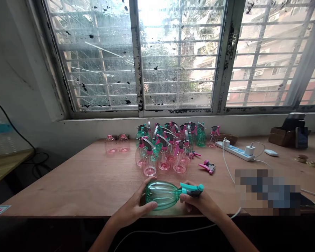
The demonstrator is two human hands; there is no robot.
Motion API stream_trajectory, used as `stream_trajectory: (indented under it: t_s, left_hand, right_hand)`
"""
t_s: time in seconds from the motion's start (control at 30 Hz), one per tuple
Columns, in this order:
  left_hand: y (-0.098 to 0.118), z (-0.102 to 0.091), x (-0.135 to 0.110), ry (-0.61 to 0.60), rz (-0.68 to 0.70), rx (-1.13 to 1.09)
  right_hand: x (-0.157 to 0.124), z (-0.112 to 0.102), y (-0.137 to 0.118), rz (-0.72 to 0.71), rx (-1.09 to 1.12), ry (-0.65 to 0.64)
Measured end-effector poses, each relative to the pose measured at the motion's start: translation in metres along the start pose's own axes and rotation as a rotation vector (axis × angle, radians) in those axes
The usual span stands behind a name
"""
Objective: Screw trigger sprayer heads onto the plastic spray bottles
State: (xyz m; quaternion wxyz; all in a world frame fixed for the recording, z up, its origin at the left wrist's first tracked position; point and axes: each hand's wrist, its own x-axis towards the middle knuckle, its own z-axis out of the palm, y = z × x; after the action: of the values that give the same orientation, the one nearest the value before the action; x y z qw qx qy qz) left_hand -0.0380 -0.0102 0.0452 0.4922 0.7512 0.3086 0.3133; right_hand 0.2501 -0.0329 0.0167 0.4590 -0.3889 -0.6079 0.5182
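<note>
A green see-through spray bottle [161, 195] lies on its side in the air at the table's front edge, its base to the left. Round the base end curls my left hand [136, 203], thumb below and fingers behind. My right hand [195, 201] grips the neck end, just under the teal and black spray head [191, 189]; some of its fingers are hidden behind the bottle. Beyond my hands stand several pink and green spray bottles [149, 162] with spray heads on. A loose pink and grey spray head [208, 167] lies to their right.
Two pink bottles without heads [124, 144] stand at the back left. On the right are a white power strip [236, 151] with plugs and cables, a white mouse [271, 153], a cardboard box [279, 136] and a blurred-out patch. A white cable hangs over the front edge.
</note>
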Motion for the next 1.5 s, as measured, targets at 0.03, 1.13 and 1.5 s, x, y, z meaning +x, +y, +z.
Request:
stream_trajectory:
  t_s: [0.03,1.13,1.5]
  left_hand:
    - [-0.0004,0.0,0.0,-0.001,-0.001,-0.001]
    - [0.0002,-0.0005,0.0004,0.006,0.0,0.064]
    - [-0.0024,-0.0009,0.0011,0.005,0.0,0.064]
  right_hand:
    - [0.0001,-0.0001,0.0005,0.001,-0.001,0.0]
    - [0.0009,0.0015,0.001,-0.009,0.042,0.0]
    - [0.0008,0.0004,0.0035,-0.021,0.049,-0.011]
